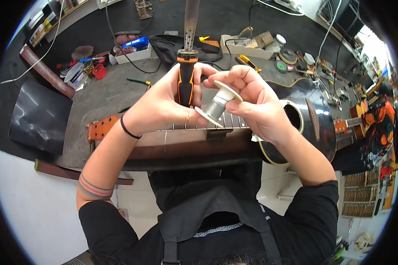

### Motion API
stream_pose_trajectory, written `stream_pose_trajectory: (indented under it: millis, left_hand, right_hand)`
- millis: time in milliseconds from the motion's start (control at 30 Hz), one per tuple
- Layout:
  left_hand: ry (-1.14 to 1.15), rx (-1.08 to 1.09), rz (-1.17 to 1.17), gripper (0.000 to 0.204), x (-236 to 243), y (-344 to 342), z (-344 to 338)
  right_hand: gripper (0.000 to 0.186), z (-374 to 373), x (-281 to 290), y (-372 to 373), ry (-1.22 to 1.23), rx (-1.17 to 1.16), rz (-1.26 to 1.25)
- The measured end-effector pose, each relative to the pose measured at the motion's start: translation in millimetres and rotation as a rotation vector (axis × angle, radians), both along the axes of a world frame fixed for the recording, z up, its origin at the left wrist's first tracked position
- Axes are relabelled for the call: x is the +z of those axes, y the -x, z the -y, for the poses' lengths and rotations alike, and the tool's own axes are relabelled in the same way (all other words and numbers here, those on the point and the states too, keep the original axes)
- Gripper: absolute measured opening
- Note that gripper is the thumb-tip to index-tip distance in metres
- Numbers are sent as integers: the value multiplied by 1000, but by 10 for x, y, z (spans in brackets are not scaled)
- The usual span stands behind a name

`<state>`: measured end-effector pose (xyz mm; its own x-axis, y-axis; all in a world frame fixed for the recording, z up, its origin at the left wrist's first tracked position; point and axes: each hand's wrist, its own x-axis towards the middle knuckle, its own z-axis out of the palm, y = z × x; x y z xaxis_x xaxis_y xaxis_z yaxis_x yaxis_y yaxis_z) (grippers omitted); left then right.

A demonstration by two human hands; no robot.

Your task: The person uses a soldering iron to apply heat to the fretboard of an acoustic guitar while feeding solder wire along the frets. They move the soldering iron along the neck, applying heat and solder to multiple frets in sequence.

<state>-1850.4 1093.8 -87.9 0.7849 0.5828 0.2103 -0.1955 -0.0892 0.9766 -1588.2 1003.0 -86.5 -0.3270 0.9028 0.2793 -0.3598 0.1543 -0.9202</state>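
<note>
My left hand (pixel 161 104) is closed around the black and orange handle of a soldering iron (pixel 185 84), its perforated metal barrel pointing up and away. A spool of silvery solder wire (pixel 216 109) with white flanges is tilted in my right hand (pixel 258 104), held between thumb and fingers. My left thumb reaches the spool's lower flange. Beneath both hands lies an acoustic guitar, its black body (pixel 311 117) to the right and its orange-brown headstock (pixel 102 129) to the left. A small dark block (pixel 219 133) sits at the neck. My hands hide part of the strings and frets.
Behind are a white tray (pixel 135 55) with a blue box, a red cup (pixel 99 71), green-handled pliers (pixel 139 81), a yellow-handled tool (pixel 247 62) and sanding discs (pixel 287 55). A dark sheet (pixel 40 117) lies at left. At far right, another person (pixel 378 128) is near a guitar.
</note>
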Motion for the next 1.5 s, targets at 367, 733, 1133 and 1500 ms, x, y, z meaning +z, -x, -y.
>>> stream_pose_trajectory:
  millis: [367,733,1133,1500]
  left_hand:
    - [-55,96,59,70,-150,18,396]
    - [-11,58,268,77,-402,57,300]
    - [-66,49,212,73,-443,155,317]
    - [24,75,205,71,-405,151,357]
  right_hand:
    - [56,240,-567,326,-232,-229,-160]
    - [38,606,-675,560,-248,-582,13]
    - [39,662,-564,643,149,-225,-148]
    - [46,548,-620,696,64,-288,-143]
